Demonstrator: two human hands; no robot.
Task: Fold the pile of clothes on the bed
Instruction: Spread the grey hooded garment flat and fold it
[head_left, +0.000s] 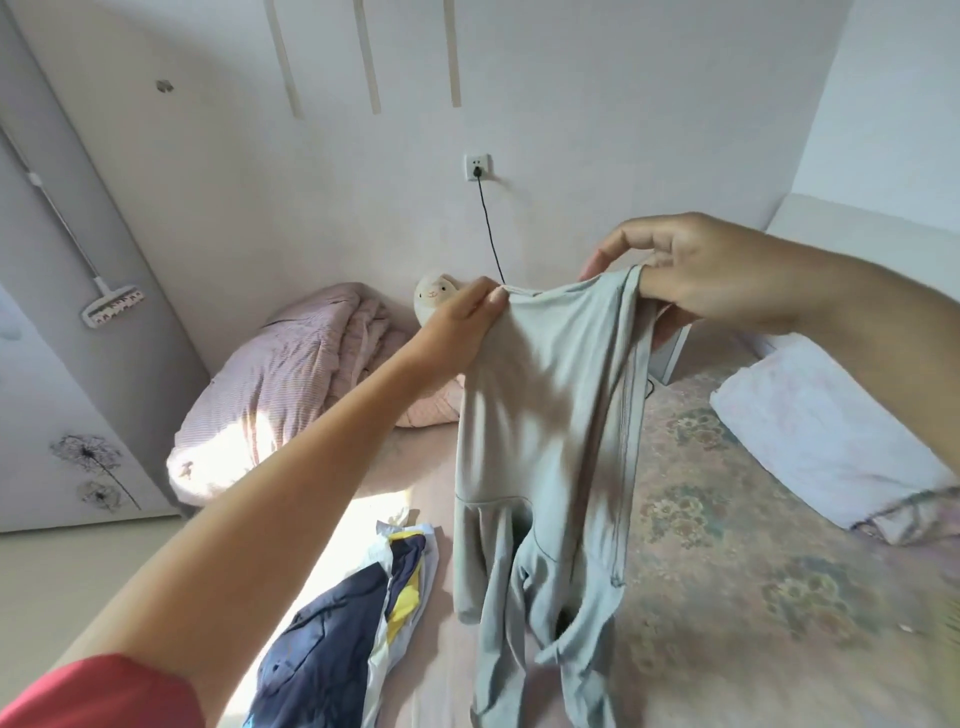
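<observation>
A pale grey-green garment (550, 426) hangs in the air over the bed (727, 597), its lower parts trailing down towards the mattress. My left hand (457, 327) pinches its top edge at the left corner. At the right corner my right hand (711, 270) grips the same top edge with curled fingers. On the bed at the lower left lies a crumpled pile of clothes (343, 634) in navy, white and yellow.
A rolled pink striped quilt (280, 384) sits at the bed's far left, with a white plush toy (434, 299) behind it. A white pillow (821, 431) lies at the right. A cable hangs from a wall socket (477, 167). A mop (111, 306) leans on the left wall.
</observation>
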